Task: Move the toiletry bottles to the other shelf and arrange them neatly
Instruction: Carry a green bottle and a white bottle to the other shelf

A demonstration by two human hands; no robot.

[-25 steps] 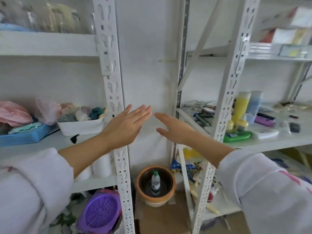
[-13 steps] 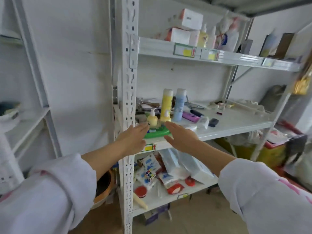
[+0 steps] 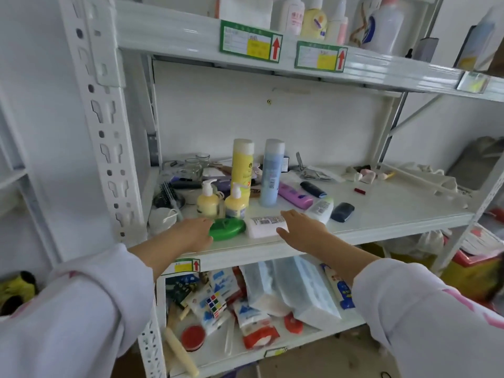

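Note:
On the middle shelf (image 3: 381, 214) stand a tall yellow bottle (image 3: 242, 165), a tall blue bottle (image 3: 271, 173) and two small yellow pump bottles (image 3: 207, 201) (image 3: 236, 204). A purple tube (image 3: 295, 197), a white tube (image 3: 321, 208) and a dark container (image 3: 342, 211) lie to their right. My left hand (image 3: 195, 236) reaches over the shelf's front edge, fingers apart, beside a green soap case (image 3: 227, 228). My right hand (image 3: 302, 227) hovers open, its fingers at a white barcoded box (image 3: 266, 226). Neither hand holds anything.
The upper shelf (image 3: 191, 36) carries several white and yellow bottles and boxes. A hairbrush (image 3: 170, 193), glass jars (image 3: 194, 166) and small clutter sit at the back left of the middle shelf. The lower shelf holds tissue packs (image 3: 300, 287) and a puzzle cube (image 3: 216, 304).
My view has swung right and closer to the right-hand rack. Both hands went from mid-air between the racks to the front of the middle shelf, still holding nothing.

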